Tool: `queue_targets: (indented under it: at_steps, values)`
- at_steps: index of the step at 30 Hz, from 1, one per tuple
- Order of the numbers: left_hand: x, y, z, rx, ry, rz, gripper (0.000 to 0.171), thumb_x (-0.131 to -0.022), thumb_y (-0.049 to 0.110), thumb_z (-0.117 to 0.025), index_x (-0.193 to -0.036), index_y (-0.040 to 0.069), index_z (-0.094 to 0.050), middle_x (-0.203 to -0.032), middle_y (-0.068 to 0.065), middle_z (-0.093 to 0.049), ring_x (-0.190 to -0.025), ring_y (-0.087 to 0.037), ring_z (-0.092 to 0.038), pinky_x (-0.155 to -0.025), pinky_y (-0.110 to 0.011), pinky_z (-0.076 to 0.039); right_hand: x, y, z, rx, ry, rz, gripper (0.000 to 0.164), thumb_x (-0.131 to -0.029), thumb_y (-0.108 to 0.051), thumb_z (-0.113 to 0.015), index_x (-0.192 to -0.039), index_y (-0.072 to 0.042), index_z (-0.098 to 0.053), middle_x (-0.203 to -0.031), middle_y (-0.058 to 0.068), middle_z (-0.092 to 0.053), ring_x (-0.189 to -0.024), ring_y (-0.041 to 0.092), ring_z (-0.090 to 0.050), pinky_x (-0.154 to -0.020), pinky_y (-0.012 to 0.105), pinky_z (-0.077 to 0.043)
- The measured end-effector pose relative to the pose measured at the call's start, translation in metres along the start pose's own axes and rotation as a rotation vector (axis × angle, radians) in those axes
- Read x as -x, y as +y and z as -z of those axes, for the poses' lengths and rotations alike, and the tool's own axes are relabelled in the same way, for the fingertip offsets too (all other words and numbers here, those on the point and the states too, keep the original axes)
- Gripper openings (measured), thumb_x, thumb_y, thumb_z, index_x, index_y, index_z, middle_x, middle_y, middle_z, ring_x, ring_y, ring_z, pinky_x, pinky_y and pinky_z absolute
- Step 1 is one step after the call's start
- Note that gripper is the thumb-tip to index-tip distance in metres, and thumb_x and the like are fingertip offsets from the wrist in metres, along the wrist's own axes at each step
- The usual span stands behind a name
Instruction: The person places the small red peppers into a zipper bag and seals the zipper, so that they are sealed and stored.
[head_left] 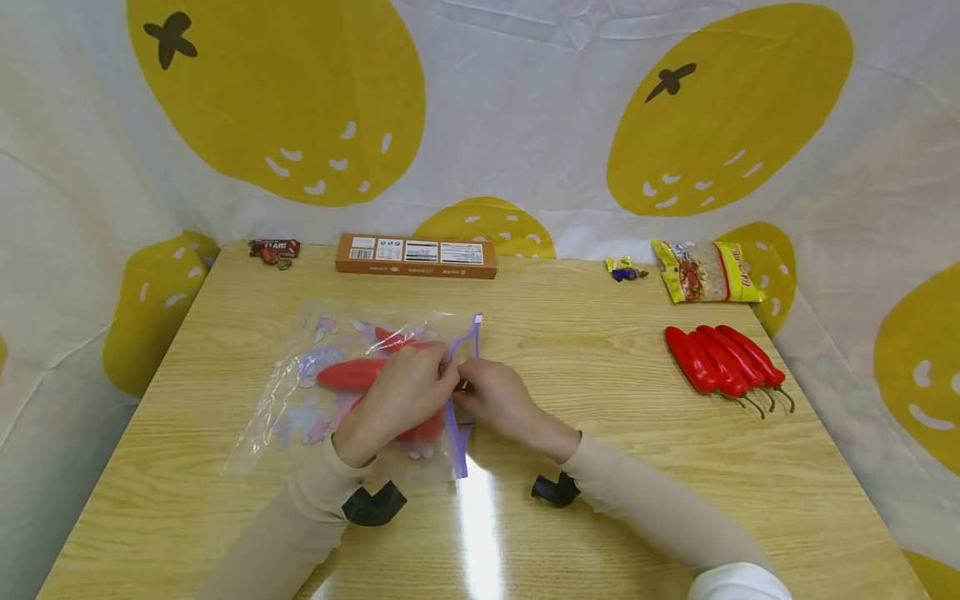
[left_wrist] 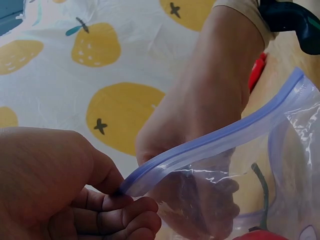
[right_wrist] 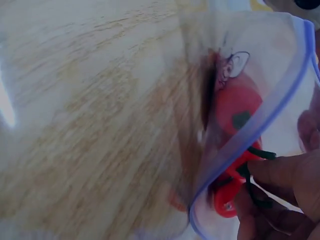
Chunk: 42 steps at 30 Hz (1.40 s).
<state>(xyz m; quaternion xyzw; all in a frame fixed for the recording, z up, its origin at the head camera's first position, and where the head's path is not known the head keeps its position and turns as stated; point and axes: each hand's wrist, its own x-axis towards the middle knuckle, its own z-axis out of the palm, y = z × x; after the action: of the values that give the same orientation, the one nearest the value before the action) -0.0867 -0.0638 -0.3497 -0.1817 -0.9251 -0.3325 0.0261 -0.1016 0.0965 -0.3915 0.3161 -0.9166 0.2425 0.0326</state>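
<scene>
A clear zip bag (head_left: 262, 433) with a purple zip edge (left_wrist: 215, 137) and printed cartoon patterns lies flat at the left-centre of the table, its mouth facing right. Inside are several red chili peppers (head_left: 348, 375). My left hand (head_left: 408, 387) lies over the bag and pinches the zip edge between thumb and fingers, holding the mouth apart. At the mouth, my right hand (head_left: 498, 400) pinches green pepper stems (right_wrist: 245, 170) in the right wrist view. Through the clear film, the left wrist view shows its fingers (left_wrist: 195, 205) and a curved green stem (left_wrist: 262, 187).
Several red chili peppers (head_left: 723, 362) lie side by side at the right. Along the back stand a brown box (head_left: 416, 267), a red wrapped snack (head_left: 277, 249), small candies (head_left: 626, 272) and a yellow food packet (head_left: 705, 271). A fruit-patterned cloth (head_left: 517, 125) hangs behind the table.
</scene>
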Motion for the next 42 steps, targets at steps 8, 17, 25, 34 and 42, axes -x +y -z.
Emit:
queue_targets:
  at_steps: [8,17,25,34,42]
  values:
    - [-0.001,0.001,0.002,0.005,-0.011,0.006,0.013,-0.082,0.011,-0.053,-0.069,0.009,-0.052,-0.056,0.001,-0.044,-0.046,-0.011,-0.039,-0.043,-0.024,-0.032,0.003,-0.001,-0.005,0.109,0.018,0.027,0.007,-0.078,-0.017,-0.069,-0.084,-0.014,-0.066,-0.075,-0.004,-0.062,-0.071,0.011,-0.057,-0.061,0.024,-0.046]
    - [0.0,0.002,0.002,0.009,-0.009,0.026,0.015,-0.084,0.012,-0.05,-0.068,0.011,-0.052,-0.055,0.002,-0.043,-0.045,-0.009,-0.039,-0.041,-0.024,-0.032,0.024,0.037,0.043,0.131,0.145,-0.07,0.012,-0.082,-0.013,-0.064,-0.092,-0.009,-0.069,-0.087,0.001,-0.066,-0.078,0.014,-0.061,-0.066,0.029,-0.05]
    - [0.001,0.002,0.003,0.024,-0.007,0.021,0.017,-0.084,0.011,-0.049,-0.067,0.011,-0.049,-0.054,0.002,-0.041,-0.043,-0.008,-0.035,-0.04,-0.023,-0.03,0.079,0.138,0.108,0.396,0.295,-0.353,0.027,-0.082,-0.011,-0.06,-0.107,-0.001,-0.062,-0.09,0.018,-0.062,-0.075,0.034,-0.057,-0.055,0.046,-0.045]
    - [0.001,0.001,0.003,0.021,-0.011,0.025,0.018,-0.084,0.011,-0.048,-0.066,0.01,-0.047,-0.052,0.002,-0.038,-0.041,-0.007,-0.032,-0.039,-0.022,-0.027,0.137,0.202,0.133,0.551,0.23,-0.641,0.034,-0.081,-0.014,-0.057,-0.106,0.008,-0.054,-0.096,0.035,-0.05,-0.08,0.053,-0.047,-0.059,0.059,-0.038]
    - [0.0,0.001,0.003,0.031,-0.022,0.042,0.017,-0.084,0.012,-0.048,-0.067,0.01,-0.048,-0.053,0.002,-0.039,-0.041,-0.008,-0.033,-0.039,-0.022,-0.027,0.15,0.215,0.132,0.561,0.119,-0.694,0.038,-0.077,-0.019,-0.06,-0.104,0.007,-0.053,-0.085,0.034,-0.049,-0.072,0.052,-0.048,-0.052,0.057,-0.037]
